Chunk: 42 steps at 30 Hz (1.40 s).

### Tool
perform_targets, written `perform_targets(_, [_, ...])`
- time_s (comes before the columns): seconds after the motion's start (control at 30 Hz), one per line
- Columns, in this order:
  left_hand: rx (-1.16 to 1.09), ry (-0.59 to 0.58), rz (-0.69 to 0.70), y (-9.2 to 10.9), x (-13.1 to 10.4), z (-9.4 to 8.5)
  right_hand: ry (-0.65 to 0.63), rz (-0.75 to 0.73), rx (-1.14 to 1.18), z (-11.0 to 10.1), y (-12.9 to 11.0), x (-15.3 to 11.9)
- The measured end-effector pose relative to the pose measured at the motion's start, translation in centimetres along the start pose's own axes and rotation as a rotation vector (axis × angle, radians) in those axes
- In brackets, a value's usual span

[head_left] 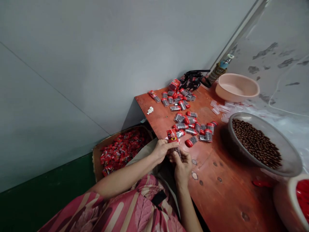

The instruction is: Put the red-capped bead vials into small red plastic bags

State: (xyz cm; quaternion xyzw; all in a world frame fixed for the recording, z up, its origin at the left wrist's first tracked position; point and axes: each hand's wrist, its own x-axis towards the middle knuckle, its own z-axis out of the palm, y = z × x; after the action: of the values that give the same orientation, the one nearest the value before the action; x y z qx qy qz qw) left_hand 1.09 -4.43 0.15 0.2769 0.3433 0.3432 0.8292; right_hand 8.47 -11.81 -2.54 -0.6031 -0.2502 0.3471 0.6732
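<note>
Both my hands meet at the near left edge of the red-brown table (224, 180). Between them is a small clear packet with a red printed top (172, 135) and dark balls inside. My left hand (161, 150) pinches its upper part from the left, with a finger across the front. From below and the right, my right hand (182, 164) grips the lower part, thumb on the front. Just beyond lie several small clear containers with red caps (191, 141), filled with dark balls. Another group of them (178, 100) lies farther back.
On the right stand a grey bowl of brown balls (257, 145), an empty pink basin (238, 87) and a tub of red pieces (281, 196). Clear empty containers (225, 109) lie between. A box of red packets (123, 149) sits lower left. A dark bag (191, 80) rests by the wall.
</note>
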Motion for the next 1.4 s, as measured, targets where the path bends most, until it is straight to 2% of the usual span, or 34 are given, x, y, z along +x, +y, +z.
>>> perform_targets(0.1, [0.043, -0.087, -0.038, -0.4, -0.2, -0.3, -0.009, 0.082, 0.098, 0.2, 0.1, 0.0])
perform_targets(0.27, [-0.015, -0.01, -0.016, -0.9, -0.4, -0.4, 0.083, -0.021, 0.035, 0.3, 0.0, 0.2])
perform_targets(0.33, [-0.051, 0.014, -0.017, -0.6, -0.5, -0.4, 0.016, -0.044, 0.003, 0.1, -0.2, 0.2])
perform_targets(0.47, [-0.087, 0.041, -0.02, 0.1, -0.7, -0.8, -0.186, 0.058, 0.02, -0.7, -0.1, 0.1])
perform_targets(0.63, [-0.055, -0.037, -0.045, -0.4, -1.7, -1.3, -0.123, 0.056, 0.016, 0.0, 0.0, 0.3])
perform_targets(0.73, [-0.104, -0.069, -0.045, -0.3, -2.5, -2.1, -0.165, 0.055, -0.002, 1.2, -0.3, 0.7])
perform_targets(0.8, [-0.183, 0.004, 0.005, 0.2, -3.0, -3.3, -0.207, 0.081, -0.02, 1.5, -0.5, 0.9])
perform_targets(0.9, [-0.331, 0.24, 0.124, 0.9, -3.6, -5.8, -0.202, 0.11, -0.008, 1.0, -0.6, 1.2])
perform_targets(0.97, [-0.329, 0.365, 0.141, 1.2, -3.8, -7.0, -0.168, 0.11, -0.001, 0.1, -0.6, 1.4])
perform_targets(1.03, [-0.195, 0.394, 0.129, 1.2, -3.6, -7.2, -0.144, 0.094, -0.014, -0.7, -0.6, 1.6])
perform_targets(1.1, [0.031, 0.332, 0.185, 1.1, -3.1, -6.3, -0.121, 0.079, -0.03, -1.3, -0.7, 1.8])
perform_targets(1.27, [0.775, 0.051, 0.588, 0.5, -0.4, -3.3, -0.098, 0.093, -0.057, -1.7, -0.9, 1.6])
perform_targets(1.33, [1.13, 0.003, 0.715, -0.2, 0.9, -3.2, -0.107, 0.093, -0.078, -1.9, -0.9, 1.5])
perform_targets(1.4, [1.417, 0.01, 0.815, -1.1, 1.9, -3.8, -0.108, 0.082, -0.119, -2.1, -0.9, 1.6])
